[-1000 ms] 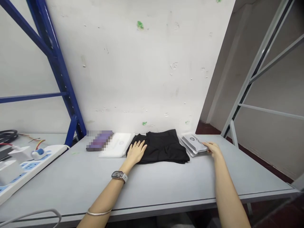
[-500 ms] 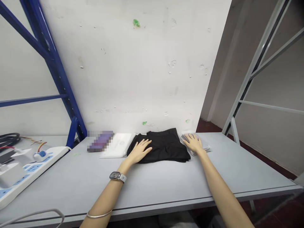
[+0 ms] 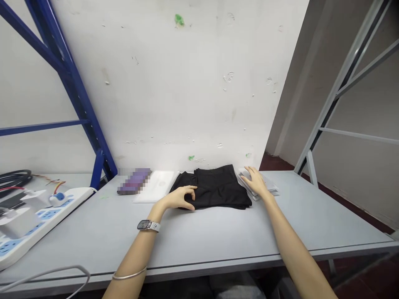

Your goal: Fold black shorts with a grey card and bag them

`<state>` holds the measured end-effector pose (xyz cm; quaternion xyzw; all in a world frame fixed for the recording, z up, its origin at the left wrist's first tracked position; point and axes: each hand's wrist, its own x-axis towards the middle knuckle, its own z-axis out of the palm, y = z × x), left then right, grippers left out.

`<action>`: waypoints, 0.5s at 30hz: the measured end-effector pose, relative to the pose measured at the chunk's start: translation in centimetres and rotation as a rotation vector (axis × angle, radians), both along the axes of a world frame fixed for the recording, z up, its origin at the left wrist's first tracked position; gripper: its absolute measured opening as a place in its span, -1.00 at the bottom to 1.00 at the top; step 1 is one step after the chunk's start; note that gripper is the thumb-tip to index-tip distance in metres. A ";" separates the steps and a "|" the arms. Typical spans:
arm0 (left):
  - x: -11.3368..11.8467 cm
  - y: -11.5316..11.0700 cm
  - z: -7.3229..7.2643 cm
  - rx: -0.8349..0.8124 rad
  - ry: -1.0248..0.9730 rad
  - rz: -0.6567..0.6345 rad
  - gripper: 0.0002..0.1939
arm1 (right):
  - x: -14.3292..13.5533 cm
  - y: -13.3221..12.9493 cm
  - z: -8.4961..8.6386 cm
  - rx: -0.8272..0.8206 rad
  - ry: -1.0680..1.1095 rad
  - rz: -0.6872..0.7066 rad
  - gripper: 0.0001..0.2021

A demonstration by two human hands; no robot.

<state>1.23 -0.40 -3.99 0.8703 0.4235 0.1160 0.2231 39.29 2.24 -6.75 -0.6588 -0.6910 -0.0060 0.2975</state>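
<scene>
A folded black cloth garment (image 3: 218, 187) lies flat at the back middle of the table; its kind does not show. My left hand (image 3: 180, 197) is over its left front corner, fingers curved and the thumb apart, with nothing visible between them. To the right of the garment, my right hand (image 3: 256, 182) is at a stack of thin white-grey sheets or packets (image 3: 270, 185), with its fingers spread. Whether it presses on the stack cannot be made out. A white flat packet (image 3: 156, 187) lies left of the garment, beside a blurred purple item (image 3: 136, 181).
On the left stands a white power strip (image 3: 46, 220) with plugged-in chargers and black cables (image 3: 14, 178). A pale cable (image 3: 62, 270) loops at the front left. A blue metal frame (image 3: 75, 95) rises at left, a grey frame (image 3: 330, 104) at right. The white wall (image 3: 187, 104) backs the grey table (image 3: 224, 236).
My left hand has gone from lying flat on the garment to curved fingers at its front left corner. My right hand has lifted its fingers slightly. The view has shifted a little.
</scene>
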 end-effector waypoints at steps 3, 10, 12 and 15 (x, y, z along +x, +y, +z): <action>-0.3 0.2 -0.2 -0.009 -0.009 0.013 -0.72 | -3.2 -1.9 1.1 -0.034 0.108 0.353 -0.62; -0.7 0.1 0.4 -0.064 -0.026 -0.017 -0.81 | -8.5 -3.8 1.0 -0.263 -0.059 0.744 -0.80; -1.1 0.1 0.6 -0.072 -0.017 0.007 -0.82 | -7.7 -3.4 0.9 -0.243 -0.018 0.764 -0.93; -1.8 0.1 0.9 -0.091 -0.001 0.050 -0.79 | -5.6 -2.8 1.1 -0.233 0.010 0.719 -0.84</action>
